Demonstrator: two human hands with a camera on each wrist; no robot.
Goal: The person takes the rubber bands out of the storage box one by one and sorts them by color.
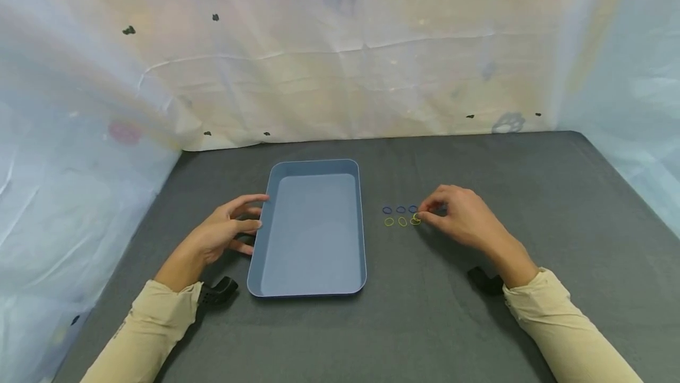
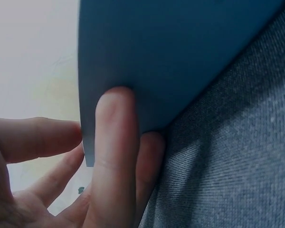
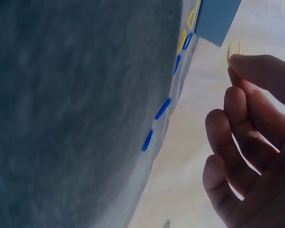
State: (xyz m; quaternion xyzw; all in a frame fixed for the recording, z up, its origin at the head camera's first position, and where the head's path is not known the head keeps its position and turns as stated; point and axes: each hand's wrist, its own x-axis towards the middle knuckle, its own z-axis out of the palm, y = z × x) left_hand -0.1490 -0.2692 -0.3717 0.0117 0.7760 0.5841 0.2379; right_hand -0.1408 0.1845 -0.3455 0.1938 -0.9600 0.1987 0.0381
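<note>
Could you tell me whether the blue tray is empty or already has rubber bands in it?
Empty: the blue tray shows only bare floor, and the small bands lie on the cloth beside it.

So the right hand (image 3: 249, 142) has its fingers curled, pinching a small yellow rubber band loop (image 3: 233, 49) at the fingertips. Blue elastic loops (image 3: 162, 109) and yellow ones (image 3: 182, 39) lie on the dark grey fabric mat (image 3: 71, 114), with a blue plastic tray corner (image 3: 217, 19) just past them.

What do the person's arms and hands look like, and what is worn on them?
Both arms wear long beige sleeves that end at the wrists. The left hand and right hand are bare: no gloves, and no rings show. A black camera mount sits at the left wrist, and another black mount at the right wrist.
</note>
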